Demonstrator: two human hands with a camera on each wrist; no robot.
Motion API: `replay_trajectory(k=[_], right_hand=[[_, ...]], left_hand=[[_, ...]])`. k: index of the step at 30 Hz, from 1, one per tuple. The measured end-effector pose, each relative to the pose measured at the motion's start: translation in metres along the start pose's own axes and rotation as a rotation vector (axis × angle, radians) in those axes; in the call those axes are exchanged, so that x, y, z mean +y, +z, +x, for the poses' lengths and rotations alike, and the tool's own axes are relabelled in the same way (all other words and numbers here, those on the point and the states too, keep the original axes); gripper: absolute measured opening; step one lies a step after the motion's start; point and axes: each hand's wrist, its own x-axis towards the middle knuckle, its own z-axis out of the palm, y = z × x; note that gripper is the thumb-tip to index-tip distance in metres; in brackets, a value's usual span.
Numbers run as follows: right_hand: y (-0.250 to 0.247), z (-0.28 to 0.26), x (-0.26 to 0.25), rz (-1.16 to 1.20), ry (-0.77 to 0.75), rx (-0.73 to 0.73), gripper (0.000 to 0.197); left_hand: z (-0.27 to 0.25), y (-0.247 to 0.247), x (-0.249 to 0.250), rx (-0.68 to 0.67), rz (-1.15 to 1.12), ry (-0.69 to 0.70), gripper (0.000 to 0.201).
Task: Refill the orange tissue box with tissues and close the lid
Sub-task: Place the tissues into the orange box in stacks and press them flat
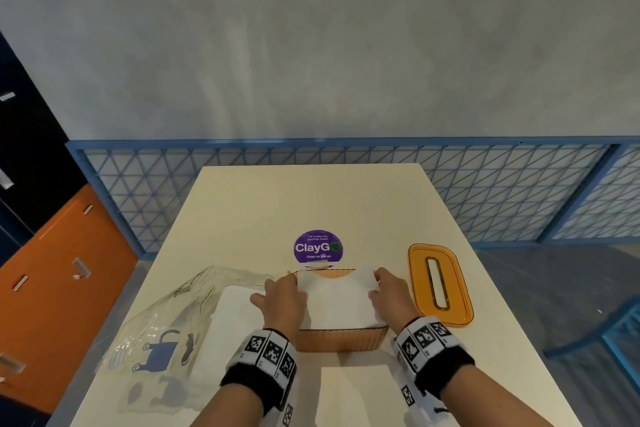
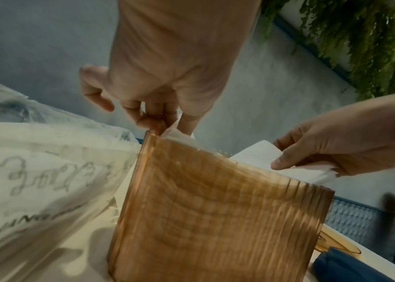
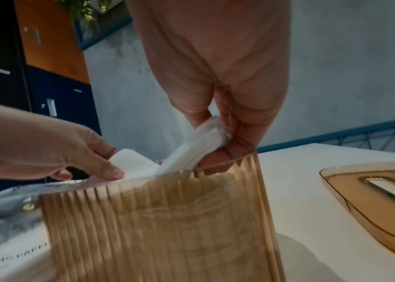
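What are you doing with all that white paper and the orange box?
A person is refilling the orange tissue box. The left hand and the right hand each grip one side of a stack of tissues and fit it into the open top. The lid lies apart on the table to the right, not yet on. The plastic tissue pack lies to the left.

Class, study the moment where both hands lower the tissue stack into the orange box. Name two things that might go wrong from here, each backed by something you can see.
1. The tissue stack spans the orange box rim, and the right hand bends one end upward; it may crumple or snag rather than settle flat.
2. The lid lies apart beside the right hand; tissues left proud of the rim might stop it closing fully.
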Motion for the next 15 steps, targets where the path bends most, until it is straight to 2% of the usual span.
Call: replay_trajectory(k=[3, 5, 8, 9, 10, 12, 14, 15], right_hand=[[0.003, -0.003, -0.003, -0.139, -0.035, 0.01, 0.041], [0.004, -0.01, -0.003, -0.237, -0.087, 0.024, 0.041], [0.002, -0.021, -0.005, -0.468, -0.265, 0.169, 0.05], [0.001, -0.022, -0.006, -0.512, -0.342, 0.193, 0.053], [-0.001, -0.022, -0.006, -0.541, -0.41, 0.151, 0.054], [-0.007, -0.018, -0.007, -0.589, -0.466, -0.089, 0.058], [-0.013, -0.013, -0.007, -0.651, -0.377, -0.333, 0.065], [-0.014, -0.011, -0.005, -0.667, -0.342, -0.389, 0.066]], left_hand=[[0.001, 0.0, 0.003, -0.005, 0.069, 0.022, 0.009], [0.0, 0.002, 0.003, 0.04, 0.168, 0.075, 0.019], [-0.006, 0.001, 0.001, 0.198, 0.282, 0.269, 0.039], [-0.006, 0.001, -0.001, 0.179, 0.302, 0.359, 0.044], [-0.006, 0.0, -0.002, 0.111, 0.327, 0.447, 0.048], [-0.004, -0.003, -0.004, -0.085, 0.395, 0.534, 0.051], [0.001, -0.007, -0.007, -0.238, 0.461, 0.503, 0.053], [0.004, -0.008, -0.009, -0.285, 0.484, 0.477, 0.055]])
